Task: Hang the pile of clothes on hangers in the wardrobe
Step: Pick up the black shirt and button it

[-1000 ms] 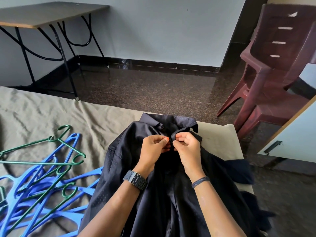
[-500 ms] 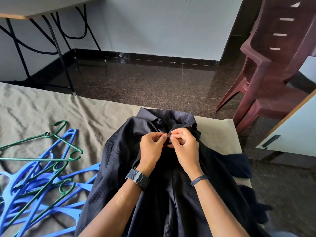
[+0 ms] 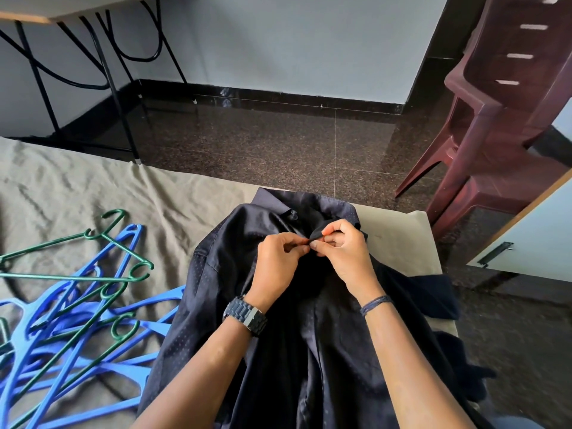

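- We see a dark shirt [image 3: 309, 320] lying spread on the bed sheet [image 3: 77, 193], with its collar pointing away from us, toward the floor.
- Our left hand [image 3: 278, 261] pinches the cloth of the shirt front just below the collar, with thumb and forefinger closed on it.
- Our right hand [image 3: 346, 255] pinches the opposite edge of the cloth in the same way, and a small fold stands up between its fingers.
- The fingertips of both hands touch each other at the middle of the shirt, so the grip is near the top of the garment, and the rest of it lies toward us under our forearms.
- A heap of blue and green hangers [image 3: 71, 305] lies on the sheet to the left, just beside the shirt.
- More dark clothes [image 3: 439, 298] lie to the right of the shirt.
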Demonstrator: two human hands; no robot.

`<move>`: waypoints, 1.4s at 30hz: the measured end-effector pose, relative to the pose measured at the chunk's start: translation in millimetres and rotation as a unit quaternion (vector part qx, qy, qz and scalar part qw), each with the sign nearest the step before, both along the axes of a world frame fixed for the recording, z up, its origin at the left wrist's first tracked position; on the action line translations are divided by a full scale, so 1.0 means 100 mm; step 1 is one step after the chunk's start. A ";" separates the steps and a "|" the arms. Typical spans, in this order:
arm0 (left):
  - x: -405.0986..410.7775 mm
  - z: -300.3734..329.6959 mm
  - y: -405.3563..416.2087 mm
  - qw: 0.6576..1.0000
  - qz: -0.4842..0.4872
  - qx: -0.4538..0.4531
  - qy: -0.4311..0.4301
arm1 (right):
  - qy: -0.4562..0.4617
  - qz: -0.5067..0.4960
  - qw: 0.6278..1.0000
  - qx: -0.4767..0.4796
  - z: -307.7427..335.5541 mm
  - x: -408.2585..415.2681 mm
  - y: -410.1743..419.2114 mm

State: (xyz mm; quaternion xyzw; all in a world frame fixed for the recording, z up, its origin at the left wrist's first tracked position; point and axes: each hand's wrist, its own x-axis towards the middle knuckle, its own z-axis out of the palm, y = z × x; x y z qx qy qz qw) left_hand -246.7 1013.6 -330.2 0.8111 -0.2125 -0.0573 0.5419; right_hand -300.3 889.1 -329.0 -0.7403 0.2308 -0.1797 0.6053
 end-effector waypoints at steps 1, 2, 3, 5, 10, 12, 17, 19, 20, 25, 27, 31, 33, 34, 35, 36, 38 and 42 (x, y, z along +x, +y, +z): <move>0.04 0.01 0.00 1.000 -0.008 0.010 0.007 | 0.004 0.021 1.000 0.001 0.03 0.00 -0.03; 0.08 0.02 0.01 0.999 -0.022 0.002 0.037 | 0.003 0.042 0.999 0.009 0.06 0.00 -0.06; 0.13 0.04 0.03 0.993 -0.042 -0.028 0.107 | -0.003 0.061 0.998 0.027 0.09 0.01 -0.08; 0.21 0.12 0.04 0.944 -0.087 -0.129 0.290 | -0.014 0.064 0.996 0.066 0.14 0.03 -0.10; 0.30 0.21 0.04 0.955 -0.088 -0.099 0.267 | 0.027 -0.023 0.993 -0.115 0.17 0.04 0.05; 0.31 0.22 0.11 0.991 -0.049 0.007 0.121 | 0.043 -0.022 0.987 -0.151 0.22 -0.08 0.18; 0.14 0.17 0.37 0.985 -0.052 0.162 -0.011 | 0.184 0.057 0.956 -0.220 0.13 -0.42 0.46; 0.02 0.07 0.40 0.978 -0.080 0.194 -0.025 | 0.215 0.059 0.946 -0.236 0.06 -0.47 0.52; -0.03 0.02 0.40 0.975 -0.085 0.205 -0.031 | 0.221 0.063 0.942 -0.244 0.04 -0.47 0.54; -0.18 -0.13 0.33 0.955 -0.077 0.270 -0.093 | 0.246 0.052 0.922 -0.295 0.02 -0.40 0.56; -0.18 -0.14 0.32 0.955 -0.079 0.273 -0.089 | 0.249 0.043 0.920 -0.299 0.01 -0.39 0.55; -0.15 -0.16 0.33 0.954 -0.072 0.282 -0.071 | 0.220 0.010 0.947 -0.233 -0.02 -0.42 0.49; -0.16 -0.14 0.34 0.962 -0.064 0.260 -0.059 | 0.186 -0.004 0.972 -0.147 0.00 -0.45 0.41; -0.17 -0.12 0.35 0.971 -0.056 0.228 -0.040 | 0.169 -0.011 0.981 -0.094 0.02 -0.48 0.37; -0.19 -0.09 0.36 0.982 -0.046 0.185 -0.004 | 0.152 -0.019 0.987 -0.040 0.05 -0.51 0.34; -0.21 -0.06 0.36 0.990 -0.038 0.129 0.047 | 0.132 -0.020 0.991 0.015 0.08 -0.54 0.31; -0.26 -0.01 0.37 0.986 -0.029 0.001 0.166 | 0.095 -0.009 0.989 0.115 0.13 -0.58 0.31; -0.38 0.12 0.33 0.940 -0.021 -0.163 0.300 | 0.035 0.004 0.985 0.169 0.21 -0.59 0.38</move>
